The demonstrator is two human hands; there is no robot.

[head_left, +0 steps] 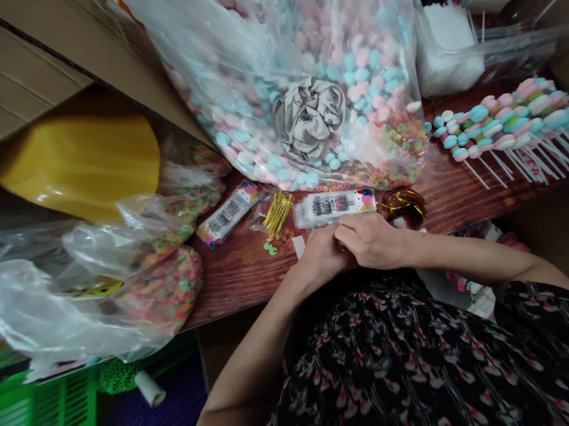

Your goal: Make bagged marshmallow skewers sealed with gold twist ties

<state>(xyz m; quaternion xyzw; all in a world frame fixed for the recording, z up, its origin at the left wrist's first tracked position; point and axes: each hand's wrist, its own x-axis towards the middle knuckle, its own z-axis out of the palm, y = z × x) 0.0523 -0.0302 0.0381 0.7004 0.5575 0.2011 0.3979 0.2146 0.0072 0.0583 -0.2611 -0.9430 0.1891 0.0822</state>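
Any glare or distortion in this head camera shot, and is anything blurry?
In the head view, glare streaks the clear plastic bag, the wide lens curves the wooden table's edge, and the left hand and right hand look slightly soft.

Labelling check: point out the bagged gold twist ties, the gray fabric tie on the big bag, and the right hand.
Gold twist ties (277, 213): head view, middle of the bundle.
Gray fabric tie (310, 119): head view, centre of the gathered knot.
Right hand (371, 240): head view, back of the hand.
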